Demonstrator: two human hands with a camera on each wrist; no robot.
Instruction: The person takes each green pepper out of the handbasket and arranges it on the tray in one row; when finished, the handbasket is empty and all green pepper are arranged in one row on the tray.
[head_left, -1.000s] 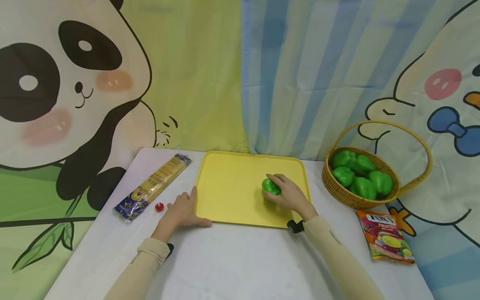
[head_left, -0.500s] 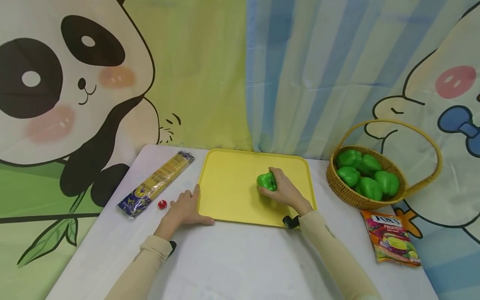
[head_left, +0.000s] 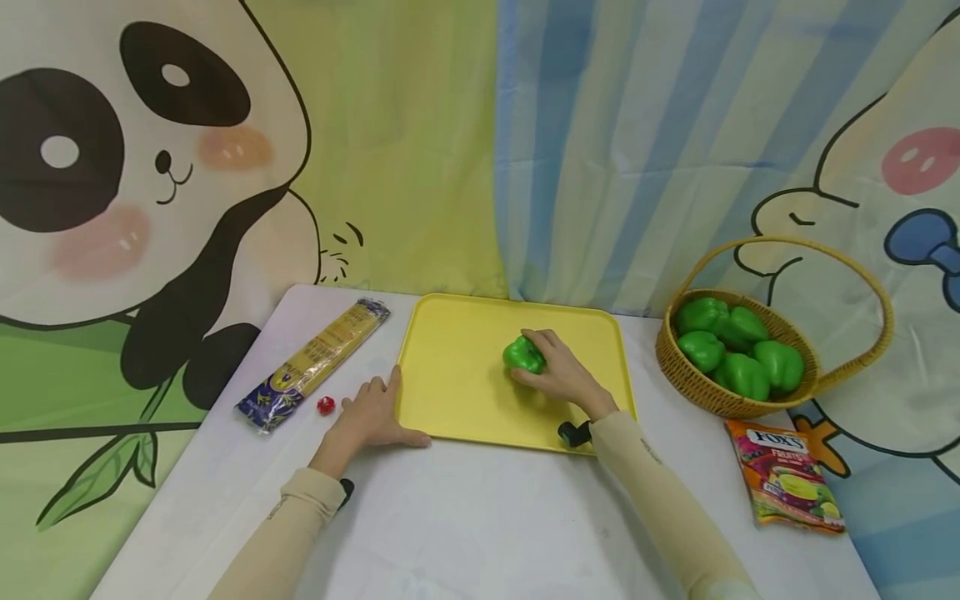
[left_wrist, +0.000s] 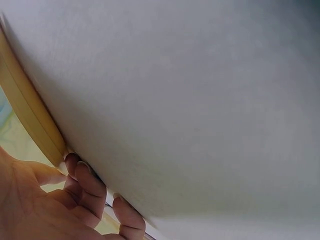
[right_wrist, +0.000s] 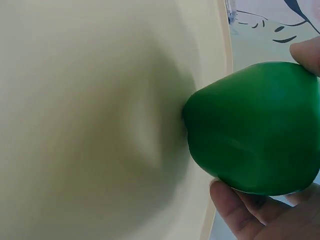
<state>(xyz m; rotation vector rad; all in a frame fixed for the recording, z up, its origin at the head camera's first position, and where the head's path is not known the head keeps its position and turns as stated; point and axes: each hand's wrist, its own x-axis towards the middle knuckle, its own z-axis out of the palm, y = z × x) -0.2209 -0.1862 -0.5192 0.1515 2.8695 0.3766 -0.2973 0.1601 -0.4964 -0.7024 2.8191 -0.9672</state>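
Note:
My right hand (head_left: 558, 372) grips a shiny green bell pepper (head_left: 522, 356) above the middle of the yellow tray (head_left: 450, 333). In the right wrist view the pepper (right_wrist: 255, 130) sits between thumb and fingers, its rounded end close over the tray's surface (right_wrist: 75, 100), with a shadow beneath. My left hand (head_left: 369, 419) rests at the tray's front left corner, thumb and forefinger spread along the two edges. The left wrist view has that hand (left_wrist: 75, 200) with its fingers on the white tabletop, touching the tray's rim (left_wrist: 30, 107).
A wicker basket (head_left: 678, 379) with several green bell peppers and a tall handle stands at the back right. In front of it lies a Fox's Fruits candy bag (head_left: 786, 477). A long pasta packet (head_left: 315, 362) and a small red wrapped candy (head_left: 326, 406) lie left of the tray.
The right hand has moved left over the tray with the bell pepper, which has turned a little in its grip. The left hand stays at the corner. The head view has shifted slightly.

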